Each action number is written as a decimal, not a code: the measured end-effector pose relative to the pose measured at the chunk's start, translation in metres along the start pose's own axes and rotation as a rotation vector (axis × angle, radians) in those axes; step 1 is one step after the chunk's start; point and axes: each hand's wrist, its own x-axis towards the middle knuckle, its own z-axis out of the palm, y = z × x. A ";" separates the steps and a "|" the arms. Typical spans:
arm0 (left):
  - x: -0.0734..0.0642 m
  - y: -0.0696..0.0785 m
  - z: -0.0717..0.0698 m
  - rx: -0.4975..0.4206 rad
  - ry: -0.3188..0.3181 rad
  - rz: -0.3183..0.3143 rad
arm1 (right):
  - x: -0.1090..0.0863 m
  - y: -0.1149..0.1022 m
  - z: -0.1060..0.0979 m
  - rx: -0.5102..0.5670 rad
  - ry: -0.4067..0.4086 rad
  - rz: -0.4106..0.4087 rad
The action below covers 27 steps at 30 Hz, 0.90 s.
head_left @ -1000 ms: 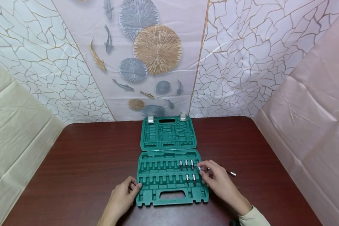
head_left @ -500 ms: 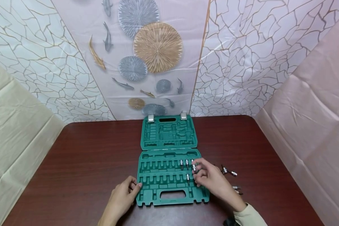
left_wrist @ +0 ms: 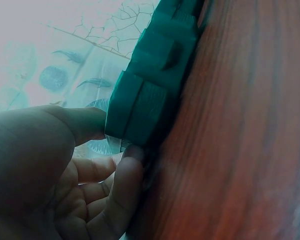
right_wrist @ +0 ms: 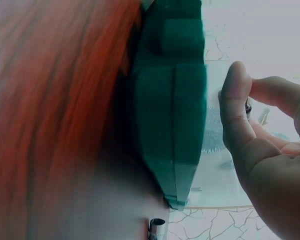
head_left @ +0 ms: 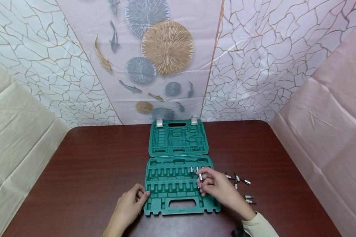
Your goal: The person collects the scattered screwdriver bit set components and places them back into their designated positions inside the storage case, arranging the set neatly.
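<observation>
Okay | my right hand pinches a bit above case, toward right edge | left hand grips its left edge | risk: slack pinch could drop bit

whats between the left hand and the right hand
Between the left hand and the right hand lies the slotted lower half of the open green tool case; the head view shows this.
</observation>
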 end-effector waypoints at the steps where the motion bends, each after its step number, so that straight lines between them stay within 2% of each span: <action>1: 0.000 0.000 0.000 0.000 -0.001 0.000 | 0.001 0.000 0.000 0.008 -0.010 -0.001; 8: -0.001 0.002 0.000 0.015 0.003 0.000 | 0.004 -0.002 0.003 0.096 -0.110 0.030; 13: -0.001 0.002 0.000 0.018 0.002 0.002 | 0.005 -0.005 0.004 0.092 -0.151 0.054; 18: 0.000 0.002 0.000 0.021 0.005 0.004 | 0.004 -0.005 0.005 0.036 -0.160 0.074; 27: 0.000 0.002 0.000 0.019 0.008 0.005 | 0.004 -0.006 0.006 -0.028 -0.127 0.054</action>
